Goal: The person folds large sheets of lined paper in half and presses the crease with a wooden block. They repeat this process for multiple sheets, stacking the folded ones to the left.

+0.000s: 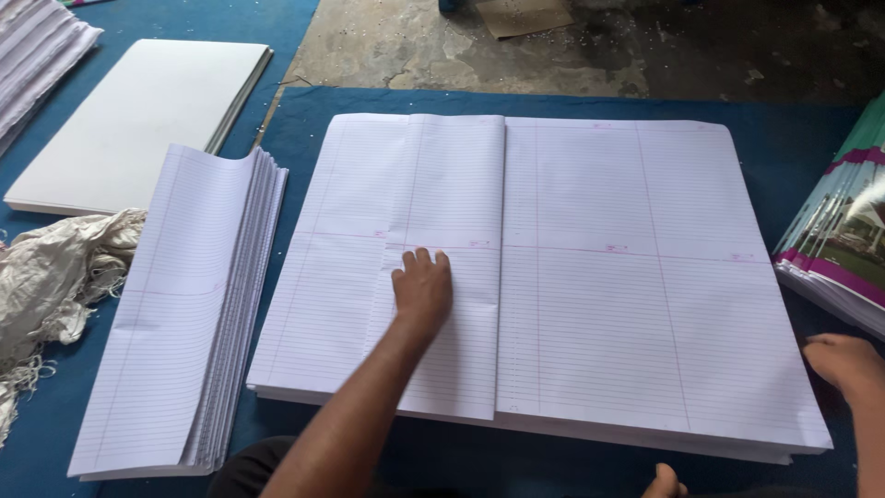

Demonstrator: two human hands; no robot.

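A big stack of ruled white sheets (627, 323) lies on a blue mat (793, 148). On its left half rests a folded ruled sheet (452, 184), its fold edge running down the stack's middle. My left hand (422, 290) lies flat on this folded sheet, palm down, fingers close together and holding nothing. My right hand (843, 364) is at the stack's right edge near the front corner and touches the paper there. Its fingers are curled, and whether they grip a sheet is hidden.
A pile of folded ruled sheets (184, 304) lies left of the big stack. A crumpled pale cloth (55, 267) and a stack of blank white boards (138, 120) lie farther left. Colour-printed covers (839, 240) are stacked at the right. Bare concrete floor (553, 46) lies beyond.
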